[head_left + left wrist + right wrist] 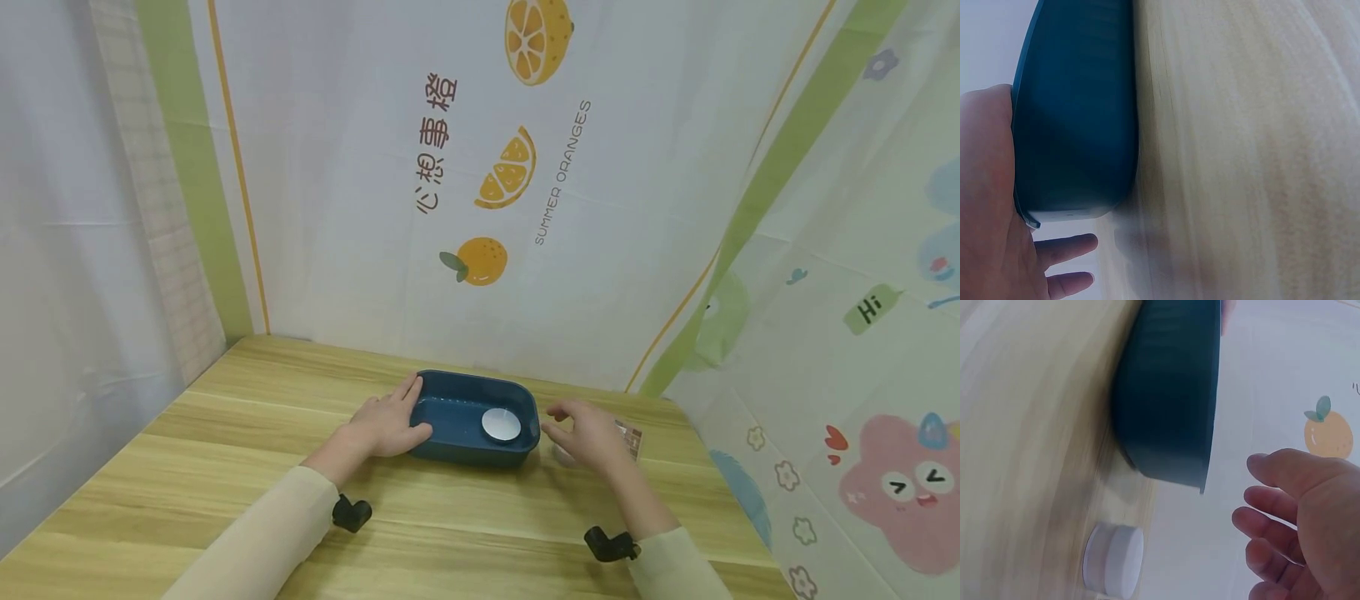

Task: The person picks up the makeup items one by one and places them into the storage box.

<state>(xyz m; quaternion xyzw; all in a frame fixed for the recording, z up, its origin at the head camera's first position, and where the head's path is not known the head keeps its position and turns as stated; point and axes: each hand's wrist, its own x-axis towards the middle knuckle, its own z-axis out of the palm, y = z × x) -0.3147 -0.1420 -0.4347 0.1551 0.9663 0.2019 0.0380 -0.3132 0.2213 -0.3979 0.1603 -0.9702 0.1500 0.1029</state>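
Observation:
A dark blue-green plastic box [468, 454] with rounded corners stands on the table. My left hand [387, 422] holds its left end, thumb over the rim and fingers at the outer side. In the left wrist view two fingertips [1069, 247] show past the end wall. A white round disc-like item [501, 424] lies inside the box at its right. To the right of the box hovers my right hand [587, 433], fingers loosely bent and holding nothing. A small round white-lidded jar [1114, 559] sits on the table by the box, mostly hidden by that hand in the head view.
A brown-and-white patterned flat item [630, 439] lies beyond the right hand, partly covered by it. Behind the wood-grain table [465, 533] hangs a white curtain [345, 208] with orange prints. Another printed curtain [825, 400] hangs along the right side.

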